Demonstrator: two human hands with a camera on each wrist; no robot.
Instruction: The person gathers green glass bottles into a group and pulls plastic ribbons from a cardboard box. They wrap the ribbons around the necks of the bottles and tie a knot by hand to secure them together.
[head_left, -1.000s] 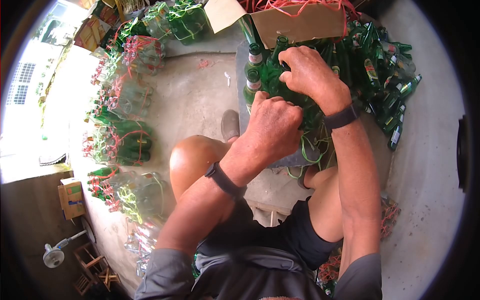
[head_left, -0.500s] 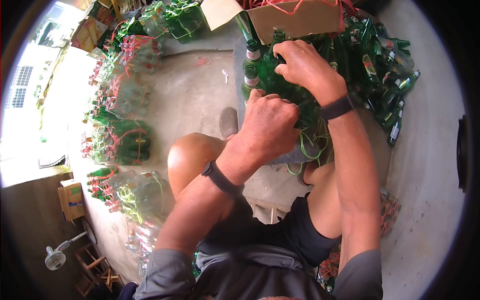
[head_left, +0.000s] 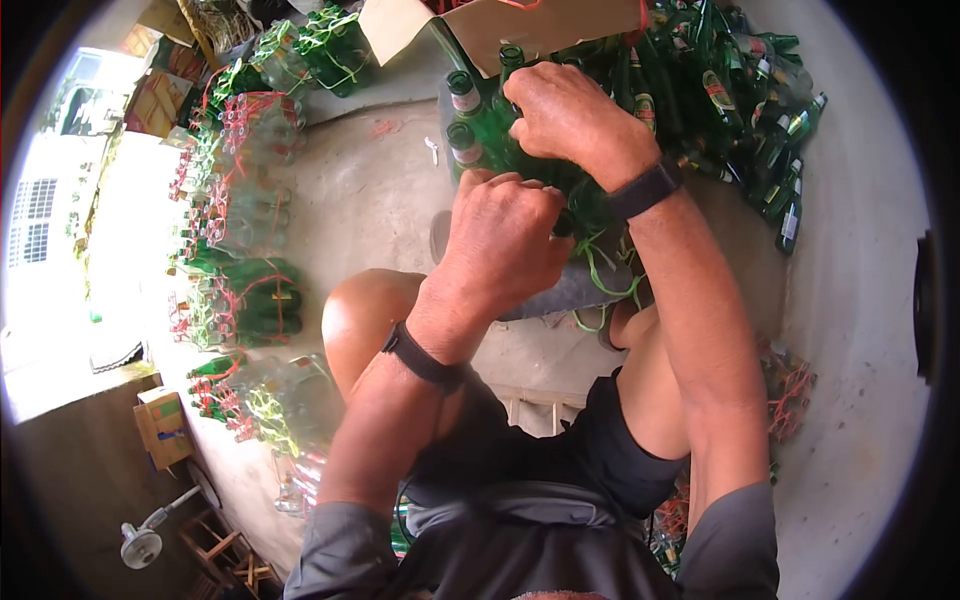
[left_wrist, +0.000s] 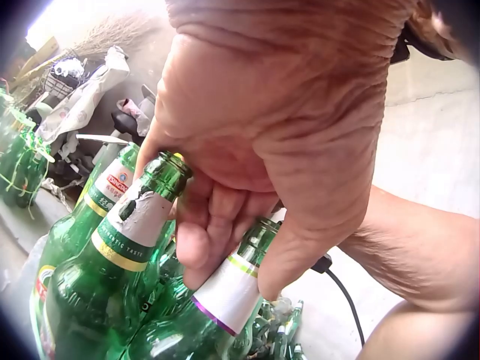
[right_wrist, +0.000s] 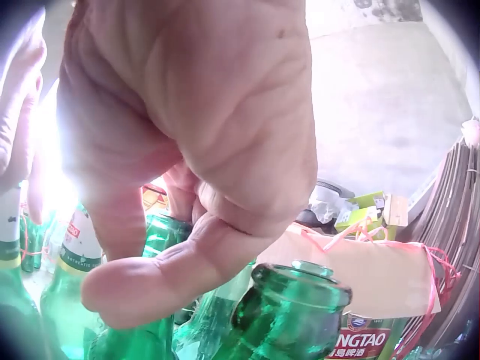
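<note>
Gripping a white-labelled bottle (left_wrist: pixel 229 296) by the neck with the left hand (head_left: pixel 505 235), pinching between thumb and curled fingers beneath the palm. Curling the right hand (head_left: pixel 580 115), ahead and to the right of the left, round the neck of a green bottle (right_wrist: pixel 163 236). Leaving a yellow-banded bottle (left_wrist: pixel 124 232) just beside the left fingers, without clear sign of contact, and a neighbouring bottle (right_wrist: pixel 292 300) uncovered just beside the right hand. Apparently gathering bottles into an upright cluster, perhaps for binding, judging by the loose green string (head_left: pixel 596 270) near the left hand's thumb side. Probably calling next for pressing the necks close and steadying the cluster before handling any string. Facing a carton (head_left: pixel 545 35) beyond the right hand, with a bottle heap (head_left: pixel 720 95) to its right and tied bundles (head_left: pixel 260 290) well to the left of the left hand. Covering most of both gripped necks in the head view, cutting off the bottle bases in both wrist views, and leaving the count between the hands impossible to make out.
</note>
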